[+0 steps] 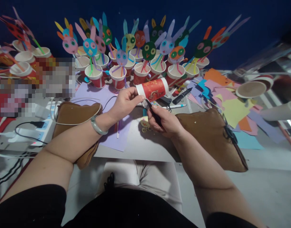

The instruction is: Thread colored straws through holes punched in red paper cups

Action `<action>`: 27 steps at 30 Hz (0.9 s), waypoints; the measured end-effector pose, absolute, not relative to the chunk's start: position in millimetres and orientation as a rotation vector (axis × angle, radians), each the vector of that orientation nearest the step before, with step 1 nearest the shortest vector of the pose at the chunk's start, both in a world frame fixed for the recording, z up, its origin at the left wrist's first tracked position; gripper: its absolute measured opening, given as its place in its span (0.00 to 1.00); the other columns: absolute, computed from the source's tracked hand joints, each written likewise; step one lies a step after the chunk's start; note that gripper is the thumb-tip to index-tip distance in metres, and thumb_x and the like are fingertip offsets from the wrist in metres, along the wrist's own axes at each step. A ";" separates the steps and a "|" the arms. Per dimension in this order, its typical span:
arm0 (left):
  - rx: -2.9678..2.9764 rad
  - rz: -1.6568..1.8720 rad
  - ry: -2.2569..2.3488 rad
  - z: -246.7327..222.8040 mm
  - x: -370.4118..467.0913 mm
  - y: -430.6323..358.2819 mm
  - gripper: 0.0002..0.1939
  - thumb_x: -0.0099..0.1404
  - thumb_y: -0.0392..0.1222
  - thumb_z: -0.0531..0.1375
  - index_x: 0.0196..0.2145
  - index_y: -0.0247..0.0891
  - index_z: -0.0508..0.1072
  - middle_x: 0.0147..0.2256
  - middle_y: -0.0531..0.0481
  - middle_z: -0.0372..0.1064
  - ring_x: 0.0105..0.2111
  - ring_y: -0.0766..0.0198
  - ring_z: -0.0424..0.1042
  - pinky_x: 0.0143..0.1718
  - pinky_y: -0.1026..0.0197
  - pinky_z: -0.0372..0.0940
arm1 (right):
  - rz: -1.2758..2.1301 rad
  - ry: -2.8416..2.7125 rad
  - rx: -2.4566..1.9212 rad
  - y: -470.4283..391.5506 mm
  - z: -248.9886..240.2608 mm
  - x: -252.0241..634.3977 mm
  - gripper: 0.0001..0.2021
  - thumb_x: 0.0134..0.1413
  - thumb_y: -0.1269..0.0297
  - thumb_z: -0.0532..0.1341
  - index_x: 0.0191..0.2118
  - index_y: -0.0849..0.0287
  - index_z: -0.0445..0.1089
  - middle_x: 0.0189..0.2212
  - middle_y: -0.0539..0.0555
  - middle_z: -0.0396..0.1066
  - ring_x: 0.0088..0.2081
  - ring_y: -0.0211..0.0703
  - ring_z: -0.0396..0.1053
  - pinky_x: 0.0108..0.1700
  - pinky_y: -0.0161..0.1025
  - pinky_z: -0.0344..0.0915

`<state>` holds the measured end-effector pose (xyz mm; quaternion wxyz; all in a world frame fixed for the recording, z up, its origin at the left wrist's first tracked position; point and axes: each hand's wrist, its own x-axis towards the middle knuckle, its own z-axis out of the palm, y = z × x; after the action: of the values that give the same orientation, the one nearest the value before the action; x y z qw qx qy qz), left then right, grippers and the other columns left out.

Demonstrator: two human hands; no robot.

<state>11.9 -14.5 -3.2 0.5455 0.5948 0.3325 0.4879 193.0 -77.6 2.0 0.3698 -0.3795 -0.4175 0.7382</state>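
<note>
Over the table, a red and white paper cup (155,90) with gold print lies on its side in the air. My left hand (126,103) pinches it at its left end, thumb and fingers closed. A black-handled utility knife (155,114) with a metal tip is gripped in my right hand (165,122), its tip at the cup's lower left edge. Whether the tip has entered the cup I cannot tell. Below the hands lie small round pale discs (145,123) with drawn marks, partly covered by my right fingers.
Behind stand several paper cups (118,73) with paper rabbit heads on straws. Brown pouches (210,136) lie on both sides. A black marker (182,96), coloured paper scraps (238,109), purple sheets (114,139) and a power strip (44,126) with cables are around.
</note>
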 end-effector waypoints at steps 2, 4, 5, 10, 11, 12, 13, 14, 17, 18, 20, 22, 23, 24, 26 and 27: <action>1.418 1.164 0.776 -3.6 12.1 -14.1 0.11 0.59 0.43 0.70 0.35 0.34 0.78 0.32 0.50 0.79 0.31 0.67 0.74 0.33 0.65 0.69 | 1.905 -1.067 -0.966 -77.7 1.6 192.7 0.21 0.62 0.42 0.62 0.30 0.56 0.64 0.10 0.42 0.60 0.09 0.28 0.43 0.12 0.28 0.46; 1.425 1.171 0.762 -4.3 12.1 -13.7 0.11 0.59 0.44 0.70 0.36 0.33 0.78 0.32 0.50 0.79 0.31 0.67 0.74 0.34 0.65 0.69 | 1.909 -1.063 -0.959 -77.9 1.4 192.2 0.21 0.62 0.42 0.62 0.30 0.56 0.64 0.10 0.42 0.60 0.09 0.29 0.44 0.12 0.28 0.46; 1.429 1.173 0.756 -4.7 12.1 -13.5 0.11 0.59 0.44 0.70 0.36 0.33 0.78 0.32 0.50 0.79 0.31 0.67 0.74 0.34 0.65 0.69 | 1.910 -1.061 -0.958 -78.0 1.4 192.1 0.21 0.61 0.42 0.62 0.30 0.56 0.64 0.10 0.42 0.60 0.09 0.29 0.44 0.12 0.28 0.46; 1.446 1.168 0.747 -6.2 11.3 -12.8 0.12 0.61 0.45 0.70 0.37 0.34 0.78 0.33 0.50 0.79 0.32 0.67 0.75 0.35 0.64 0.70 | 1.905 -1.065 -0.955 -78.5 2.4 191.5 0.21 0.61 0.42 0.62 0.30 0.56 0.64 0.10 0.42 0.60 0.09 0.29 0.44 0.11 0.28 0.46; 1.449 1.166 0.745 -6.2 11.2 -12.7 0.13 0.61 0.46 0.70 0.38 0.34 0.78 0.33 0.49 0.79 0.32 0.67 0.75 0.35 0.63 0.70 | 1.898 -1.068 -0.959 -78.6 2.6 191.4 0.22 0.61 0.41 0.62 0.30 0.55 0.64 0.09 0.42 0.60 0.09 0.29 0.44 0.11 0.28 0.46; 1.451 1.165 0.742 -6.1 11.0 -12.6 0.13 0.61 0.46 0.70 0.38 0.34 0.78 0.33 0.49 0.79 0.32 0.67 0.75 0.36 0.63 0.70 | 1.890 -1.071 -0.966 -78.7 2.7 191.3 0.22 0.61 0.41 0.62 0.30 0.56 0.64 0.09 0.42 0.60 0.09 0.29 0.44 0.11 0.28 0.47; 1.453 1.164 0.738 -5.8 10.9 -12.5 0.13 0.61 0.46 0.70 0.38 0.33 0.78 0.33 0.49 0.79 0.32 0.67 0.75 0.36 0.63 0.70 | 1.885 -1.073 -0.973 -78.8 2.8 191.2 0.22 0.61 0.41 0.62 0.30 0.56 0.64 0.09 0.42 0.60 0.09 0.29 0.44 0.11 0.28 0.46; 1.454 1.164 0.734 -5.5 10.8 -12.3 0.13 0.61 0.46 0.70 0.37 0.33 0.78 0.33 0.49 0.79 0.32 0.67 0.75 0.36 0.63 0.70 | 1.884 -1.075 -0.979 -78.8 2.8 191.1 0.22 0.60 0.41 0.63 0.30 0.56 0.64 0.09 0.42 0.60 0.09 0.29 0.44 0.11 0.28 0.46; 1.455 1.161 0.730 -4.2 10.8 -12.2 0.13 0.60 0.46 0.70 0.38 0.33 0.78 0.34 0.49 0.79 0.33 0.67 0.76 0.36 0.64 0.70 | 1.881 -1.078 -0.991 -78.8 2.5 190.9 0.23 0.59 0.40 0.63 0.29 0.56 0.64 0.09 0.42 0.60 0.09 0.29 0.44 0.11 0.28 0.46; 1.455 1.157 0.729 -3.9 10.9 -12.3 0.14 0.60 0.46 0.70 0.38 0.33 0.78 0.34 0.49 0.80 0.33 0.67 0.76 0.37 0.64 0.70 | 1.876 -1.079 -0.993 -78.9 2.3 190.9 0.23 0.59 0.40 0.63 0.29 0.56 0.64 0.09 0.42 0.59 0.09 0.29 0.44 0.11 0.28 0.46; 1.456 1.147 0.723 -4.1 11.3 -12.7 0.14 0.61 0.46 0.69 0.39 0.33 0.78 0.35 0.48 0.80 0.34 0.66 0.76 0.38 0.63 0.71 | 1.860 -1.085 -1.000 -79.2 1.9 190.9 0.23 0.59 0.39 0.62 0.29 0.55 0.64 0.09 0.42 0.59 0.09 0.29 0.44 0.11 0.28 0.46; 1.461 1.141 0.706 -5.5 12.1 -13.2 0.14 0.62 0.46 0.69 0.40 0.33 0.78 0.36 0.48 0.80 0.35 0.65 0.77 0.39 0.62 0.72 | 1.845 -1.090 -1.008 -79.6 1.5 190.9 0.23 0.60 0.39 0.62 0.29 0.55 0.63 0.09 0.42 0.58 0.09 0.29 0.44 0.12 0.28 0.47; 1.467 1.142 0.697 -6.5 12.5 -13.3 0.14 0.62 0.46 0.69 0.41 0.33 0.78 0.37 0.47 0.80 0.36 0.65 0.77 0.40 0.62 0.72 | 1.839 -1.089 -1.010 -79.7 1.1 190.8 0.23 0.60 0.40 0.62 0.29 0.55 0.63 0.09 0.41 0.58 0.09 0.29 0.44 0.12 0.28 0.47; 1.474 1.143 0.689 -7.7 13.0 -13.3 0.14 0.62 0.45 0.69 0.41 0.33 0.78 0.37 0.47 0.81 0.37 0.64 0.77 0.41 0.62 0.72 | 1.838 -1.088 -1.010 -79.7 0.7 190.8 0.23 0.60 0.40 0.62 0.29 0.55 0.63 0.09 0.41 0.58 0.09 0.29 0.44 0.12 0.28 0.47; 1.494 1.140 0.673 -10.0 13.6 -12.9 0.16 0.59 0.44 0.70 0.42 0.34 0.77 0.38 0.47 0.81 0.38 0.63 0.78 0.42 0.61 0.73 | 1.839 -1.077 -1.001 -79.3 -0.5 190.6 0.23 0.60 0.40 0.62 0.29 0.55 0.64 0.08 0.41 0.58 0.09 0.29 0.44 0.12 0.28 0.47; 1.506 1.137 0.666 -10.9 13.8 -12.6 0.17 0.58 0.44 0.71 0.43 0.34 0.77 0.39 0.47 0.81 0.39 0.63 0.78 0.43 0.61 0.73 | 1.840 -1.069 -0.993 -78.9 -1.0 190.5 0.22 0.60 0.41 0.62 0.29 0.55 0.64 0.08 0.41 0.57 0.09 0.29 0.44 0.12 0.28 0.47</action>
<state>13.8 -12.6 -10.9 0.5399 0.6334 0.2802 0.4784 190.5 -78.9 -1.0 0.3865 -0.3901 -0.4199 0.7226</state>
